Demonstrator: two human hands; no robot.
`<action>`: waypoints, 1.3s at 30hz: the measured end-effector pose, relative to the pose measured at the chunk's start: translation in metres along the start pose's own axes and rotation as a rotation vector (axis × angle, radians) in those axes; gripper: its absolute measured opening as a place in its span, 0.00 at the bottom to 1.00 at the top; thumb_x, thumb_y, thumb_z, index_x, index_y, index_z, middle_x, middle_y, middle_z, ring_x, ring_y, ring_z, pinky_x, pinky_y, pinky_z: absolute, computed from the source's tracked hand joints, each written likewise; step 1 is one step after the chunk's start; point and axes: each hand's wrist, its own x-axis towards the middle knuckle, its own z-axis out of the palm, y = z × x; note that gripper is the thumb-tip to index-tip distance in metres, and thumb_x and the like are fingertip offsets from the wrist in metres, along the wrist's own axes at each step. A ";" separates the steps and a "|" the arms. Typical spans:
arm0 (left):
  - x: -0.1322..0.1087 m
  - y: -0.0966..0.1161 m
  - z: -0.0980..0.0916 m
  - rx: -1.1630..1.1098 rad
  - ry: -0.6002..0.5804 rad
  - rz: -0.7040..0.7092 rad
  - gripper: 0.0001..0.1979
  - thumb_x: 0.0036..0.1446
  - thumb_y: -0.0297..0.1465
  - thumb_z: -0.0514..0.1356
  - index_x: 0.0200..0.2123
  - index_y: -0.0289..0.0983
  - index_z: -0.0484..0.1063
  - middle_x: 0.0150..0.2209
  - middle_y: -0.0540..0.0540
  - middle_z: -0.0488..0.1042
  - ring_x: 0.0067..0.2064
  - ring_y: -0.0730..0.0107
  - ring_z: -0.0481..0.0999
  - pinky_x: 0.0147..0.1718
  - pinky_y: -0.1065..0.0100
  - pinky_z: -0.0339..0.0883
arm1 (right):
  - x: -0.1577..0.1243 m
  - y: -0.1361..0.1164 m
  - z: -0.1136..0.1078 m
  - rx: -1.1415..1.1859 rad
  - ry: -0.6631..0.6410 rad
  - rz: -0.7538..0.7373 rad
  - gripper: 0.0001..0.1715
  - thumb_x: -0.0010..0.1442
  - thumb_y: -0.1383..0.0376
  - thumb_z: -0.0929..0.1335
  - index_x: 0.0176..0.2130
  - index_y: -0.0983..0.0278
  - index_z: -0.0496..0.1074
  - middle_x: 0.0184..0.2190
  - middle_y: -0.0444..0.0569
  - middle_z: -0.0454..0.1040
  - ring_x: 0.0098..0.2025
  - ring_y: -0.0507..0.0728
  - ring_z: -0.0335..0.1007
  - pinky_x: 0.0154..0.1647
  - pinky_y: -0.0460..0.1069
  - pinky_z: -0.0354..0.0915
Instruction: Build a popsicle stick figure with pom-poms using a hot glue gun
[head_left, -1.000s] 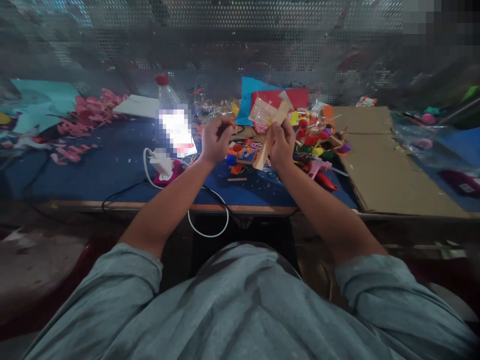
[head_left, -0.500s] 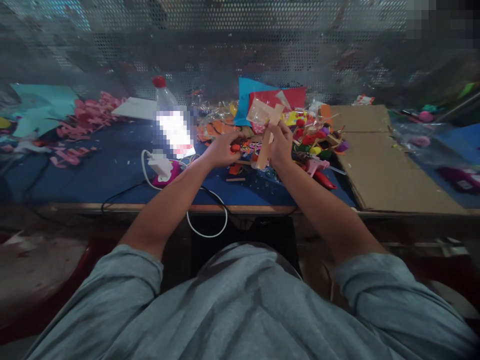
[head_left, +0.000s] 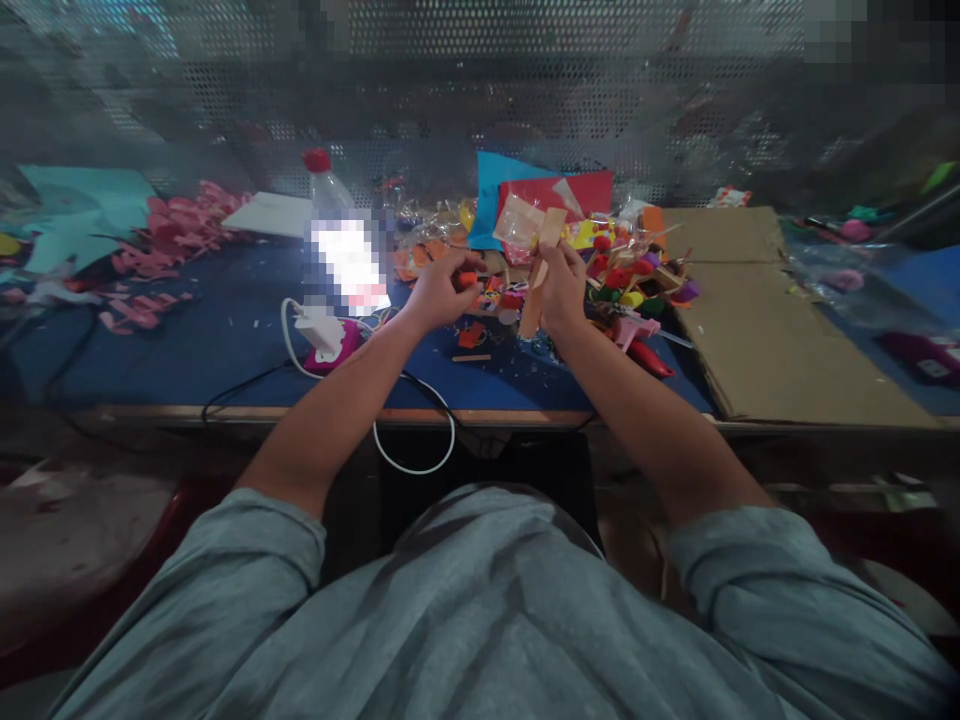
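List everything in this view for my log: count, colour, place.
Flat wooden piece: 1, tan, centre
Small piece: 1, orange, centre
Loose stick: 1, tan, near front edge
Craft pieces: many, mixed, right of centre
Apparent glue gun: 1, pink, beside them
Cardboard: uncounted, brown, right
Blue sheet: 1, blue, rear centre
Red sheet: 1, red, overlapping it
Pink scraps: many, pink, left
Bottle: 1, clear, red cap, rear
Bright rectangle: 1, white, pixelated, before bottle
Power socket: 1, purple, left of centre
Plug: 1, white, on socket
Table: 1, blue, beneath
Shirt: 1, grey, bottom
Left hand: 1, bare, fingers on orange piece
Right hand: 1, bare, holding wooden piece
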 end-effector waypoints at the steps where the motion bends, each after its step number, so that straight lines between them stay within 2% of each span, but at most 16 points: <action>1: 0.001 -0.002 0.000 -0.003 0.036 0.007 0.14 0.59 0.26 0.65 0.49 0.37 0.79 0.46 0.42 0.83 0.42 0.67 0.79 0.46 0.62 0.74 | 0.000 0.000 0.000 -0.021 -0.004 0.002 0.30 0.64 0.36 0.71 0.31 0.57 0.70 0.31 0.44 0.69 0.40 0.56 0.75 0.49 0.55 0.75; 4: 0.004 -0.008 0.001 -0.019 0.123 0.002 0.13 0.59 0.26 0.66 0.48 0.37 0.79 0.43 0.42 0.82 0.42 0.66 0.79 0.47 0.61 0.74 | 0.000 0.000 -0.002 -0.054 -0.009 0.027 0.31 0.65 0.35 0.70 0.31 0.57 0.69 0.31 0.45 0.69 0.41 0.57 0.75 0.47 0.55 0.75; 7: 0.007 -0.013 0.002 -0.088 0.142 -0.031 0.12 0.59 0.28 0.68 0.47 0.37 0.79 0.42 0.43 0.82 0.40 0.68 0.79 0.44 0.63 0.73 | 0.001 0.003 -0.003 -0.050 -0.013 0.081 0.31 0.62 0.35 0.72 0.31 0.57 0.68 0.31 0.45 0.69 0.41 0.58 0.74 0.46 0.56 0.75; 12: 0.008 -0.011 0.006 -0.225 0.116 -0.080 0.13 0.58 0.32 0.71 0.45 0.37 0.78 0.44 0.42 0.82 0.43 0.68 0.78 0.43 0.65 0.74 | -0.001 0.009 -0.003 -0.116 -0.076 0.203 0.29 0.61 0.36 0.72 0.33 0.57 0.71 0.31 0.45 0.71 0.41 0.58 0.74 0.47 0.57 0.76; 17: 0.002 0.000 0.010 -0.325 0.017 -0.065 0.17 0.56 0.36 0.75 0.44 0.36 0.77 0.43 0.44 0.80 0.41 0.70 0.77 0.44 0.65 0.76 | -0.001 0.006 -0.002 -0.149 -0.075 0.256 0.21 0.62 0.46 0.73 0.32 0.59 0.72 0.31 0.45 0.74 0.41 0.57 0.75 0.50 0.55 0.76; 19: 0.000 0.004 0.012 -0.338 -0.039 -0.060 0.19 0.54 0.37 0.77 0.44 0.36 0.77 0.43 0.44 0.80 0.41 0.71 0.77 0.43 0.66 0.76 | -0.002 0.003 -0.001 -0.146 -0.073 0.279 0.19 0.62 0.49 0.73 0.31 0.59 0.73 0.30 0.44 0.74 0.39 0.55 0.75 0.47 0.53 0.76; 23: -0.003 0.010 0.014 -0.361 -0.167 -0.054 0.24 0.50 0.42 0.79 0.43 0.35 0.77 0.42 0.44 0.79 0.39 0.72 0.77 0.40 0.67 0.75 | -0.004 -0.001 0.002 -0.103 -0.067 0.377 0.16 0.62 0.51 0.74 0.32 0.59 0.74 0.26 0.41 0.73 0.29 0.52 0.70 0.32 0.49 0.72; 27: -0.006 0.015 0.014 -0.362 -0.213 -0.045 0.29 0.46 0.46 0.80 0.45 0.35 0.78 0.44 0.43 0.80 0.40 0.70 0.78 0.42 0.66 0.76 | -0.006 -0.001 0.004 -0.102 -0.087 0.411 0.17 0.62 0.50 0.74 0.31 0.59 0.73 0.23 0.40 0.70 0.23 0.52 0.65 0.24 0.49 0.66; 34: -0.011 0.022 0.015 -0.305 -0.301 -0.042 0.30 0.46 0.43 0.80 0.48 0.36 0.77 0.47 0.41 0.81 0.41 0.67 0.80 0.41 0.65 0.76 | -0.008 0.003 0.005 -0.131 -0.142 0.377 0.15 0.62 0.51 0.73 0.29 0.57 0.74 0.25 0.43 0.74 0.30 0.55 0.71 0.34 0.51 0.72; 39: -0.014 0.024 0.015 -0.312 -0.347 -0.057 0.32 0.44 0.44 0.82 0.48 0.36 0.76 0.46 0.43 0.80 0.40 0.67 0.80 0.41 0.65 0.75 | -0.008 0.004 0.004 -0.137 -0.157 0.376 0.13 0.61 0.53 0.72 0.30 0.58 0.74 0.29 0.43 0.78 0.33 0.55 0.73 0.39 0.51 0.72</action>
